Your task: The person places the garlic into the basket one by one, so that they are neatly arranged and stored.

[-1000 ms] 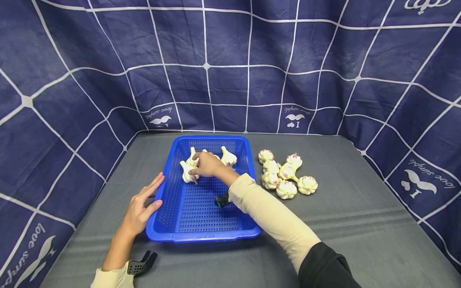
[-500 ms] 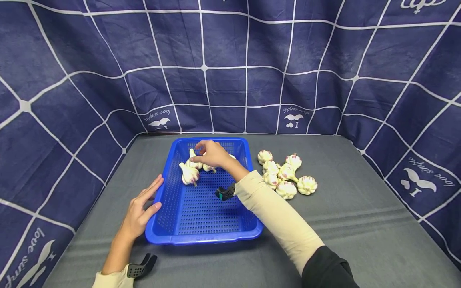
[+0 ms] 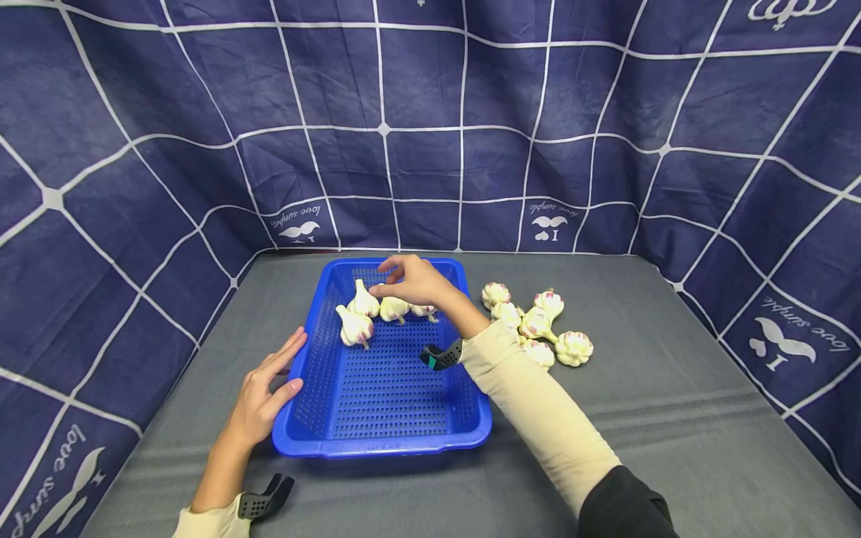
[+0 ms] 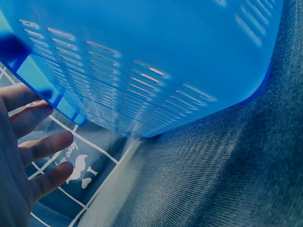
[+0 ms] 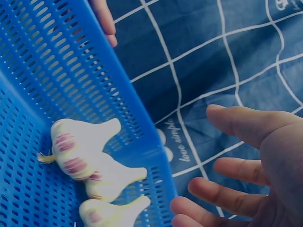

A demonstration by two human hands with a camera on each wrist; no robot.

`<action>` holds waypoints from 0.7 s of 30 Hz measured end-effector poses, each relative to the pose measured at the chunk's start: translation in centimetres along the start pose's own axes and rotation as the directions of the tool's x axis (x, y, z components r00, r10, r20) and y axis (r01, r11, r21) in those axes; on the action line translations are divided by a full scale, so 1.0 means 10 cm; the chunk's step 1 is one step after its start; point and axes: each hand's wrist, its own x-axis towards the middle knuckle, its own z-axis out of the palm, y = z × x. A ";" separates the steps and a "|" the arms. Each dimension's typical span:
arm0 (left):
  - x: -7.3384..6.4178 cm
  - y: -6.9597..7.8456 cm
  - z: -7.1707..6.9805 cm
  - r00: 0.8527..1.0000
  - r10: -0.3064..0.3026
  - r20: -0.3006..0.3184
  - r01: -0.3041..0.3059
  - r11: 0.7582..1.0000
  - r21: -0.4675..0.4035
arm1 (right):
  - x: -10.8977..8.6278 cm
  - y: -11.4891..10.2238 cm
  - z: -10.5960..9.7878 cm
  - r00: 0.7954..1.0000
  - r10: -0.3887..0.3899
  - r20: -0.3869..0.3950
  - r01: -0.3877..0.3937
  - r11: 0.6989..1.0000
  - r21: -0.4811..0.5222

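Note:
A blue perforated plastic basket [image 3: 382,447] stands on the grey cloth, with several garlic bulbs [image 3: 355,327] lying in its far part. Over that far end hovers my right hand [image 3: 420,282], which holds nothing; its fingers are spread and relaxed, as the right wrist view shows with the hand [image 5: 279,161] apart from the garlic bulbs [image 5: 78,146]. It hides part of the bulbs at the back right. Against the basket's left rim my left hand [image 3: 258,392] rests with straight fingers [image 4: 49,146].
Right of the basket, several more garlic bulbs [image 3: 537,323] lie grouped on the grey cloth [image 3: 646,388]; my right forearm covers some of them. A blue curtain with white lines [image 3: 430,164] encloses the back and sides.
My right hand has let go of a garlic bulb, lifted, and drawn away to the right and back, uncovering bulbs at the basket's far left. The left hand stays at the rim.

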 end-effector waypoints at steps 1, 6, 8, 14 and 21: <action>0.00 0.01 0.00 1.000 -0.007 0.003 0.007 1.000 0.004 | -0.02 0.01 -0.01 1.000 -0.003 -0.002 0.003 1.000 0.010; 0.06 0.21 -0.05 1.000 -0.011 0.004 0.011 1.000 0.006 | -0.12 0.04 -0.09 1.000 -0.002 0.012 0.001 0.996 0.091; 0.09 0.32 -0.07 1.000 -0.022 0.007 0.022 1.000 -0.001 | -0.17 0.06 -0.12 1.000 -0.002 0.010 0.001 0.994 0.111; 0.10 0.36 -0.08 0.999 -0.043 0.005 0.043 0.999 -0.002 | -0.31 0.11 -0.23 0.999 -0.026 -0.032 0.030 0.993 0.113; 0.00 0.04 -0.01 1.000 -0.028 0.006 0.028 1.000 0.010 | -0.53 0.16 -0.31 0.995 -0.083 -0.048 0.087 0.990 0.106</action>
